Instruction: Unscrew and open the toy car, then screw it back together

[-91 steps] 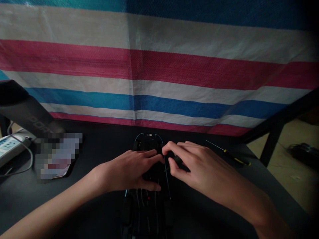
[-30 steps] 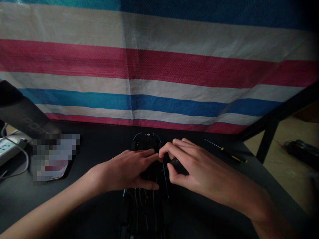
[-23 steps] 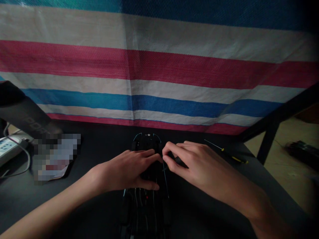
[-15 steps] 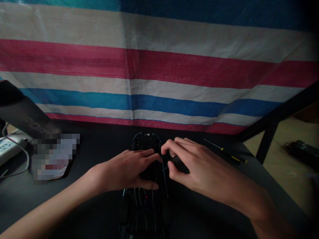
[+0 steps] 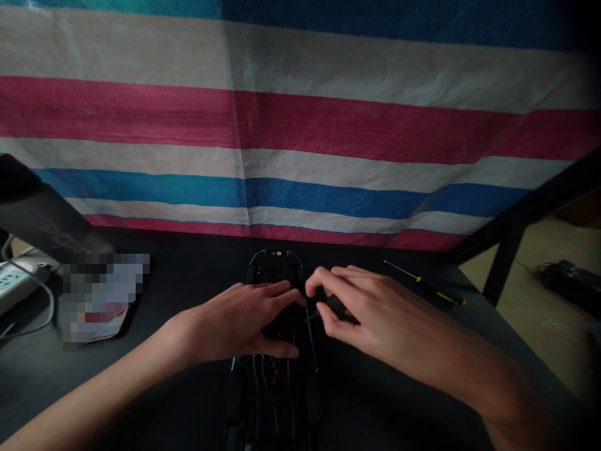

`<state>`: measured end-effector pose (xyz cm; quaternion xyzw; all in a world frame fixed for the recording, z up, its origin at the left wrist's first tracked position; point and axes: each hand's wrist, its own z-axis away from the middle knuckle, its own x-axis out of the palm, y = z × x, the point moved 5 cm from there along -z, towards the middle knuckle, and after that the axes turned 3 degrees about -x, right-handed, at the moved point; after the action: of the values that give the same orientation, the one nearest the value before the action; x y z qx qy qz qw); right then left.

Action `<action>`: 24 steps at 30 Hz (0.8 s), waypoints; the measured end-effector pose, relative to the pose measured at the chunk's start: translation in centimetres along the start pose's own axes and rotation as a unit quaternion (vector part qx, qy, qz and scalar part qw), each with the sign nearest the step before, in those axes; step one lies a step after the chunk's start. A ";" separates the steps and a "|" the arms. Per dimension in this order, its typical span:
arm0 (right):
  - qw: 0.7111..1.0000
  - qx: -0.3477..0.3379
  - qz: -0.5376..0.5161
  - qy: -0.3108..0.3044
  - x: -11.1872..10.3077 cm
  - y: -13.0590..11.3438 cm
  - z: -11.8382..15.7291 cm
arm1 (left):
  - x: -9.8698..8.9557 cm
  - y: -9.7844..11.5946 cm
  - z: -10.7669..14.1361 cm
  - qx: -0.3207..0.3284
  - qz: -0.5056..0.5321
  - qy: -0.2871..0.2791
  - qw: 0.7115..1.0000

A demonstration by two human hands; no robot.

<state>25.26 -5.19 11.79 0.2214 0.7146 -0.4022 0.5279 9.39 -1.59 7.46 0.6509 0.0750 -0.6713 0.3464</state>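
A black toy car (image 5: 277, 401) with thin blue edging lies on the dark table, its underside apparently facing up. Across its middle, my left hand (image 5: 244, 319) holds it down, with the thumb on the car and the index finger reaching the right edge. Just right of the car, my right hand (image 5: 366, 307) is closed, thumb and fingers curled around a black ribbed piece (image 5: 335, 304). A thin dark tip sticks out from this piece toward the car's side. Most of the piece is hidden in my palm, and its kind cannot be made out.
A yellow-and-black screwdriver (image 5: 436, 294) lies beyond my right hand. On the left are a phone-like object (image 5: 113, 307), partly blurred out, a grey bottle (image 5: 51, 213) and a white power strip (image 5: 19, 279) with a cable. A striped sheet (image 5: 300, 125) hangs behind the table.
My right hand has shifted slightly to the right, its fingers still around the ribbed piece. My left hand and the toy car stay in place.
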 end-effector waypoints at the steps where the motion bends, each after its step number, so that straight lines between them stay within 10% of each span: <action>1: 1.000 -0.011 -0.007 0.004 0.0 -0.1 0.0 | 0.0 0.0 0.0 -0.001 -0.001 0.001 1.000; 24: 1.000 -0.004 -0.021 0.006 0.1 -0.3 -0.1 | 0.1 -0.1 0.1 -0.011 -0.005 -0.011 1.000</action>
<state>24.91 -5.29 11.80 0.2069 0.7235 -0.4091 0.5161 9.26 -1.64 7.37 0.6394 0.0818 -0.6791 0.3510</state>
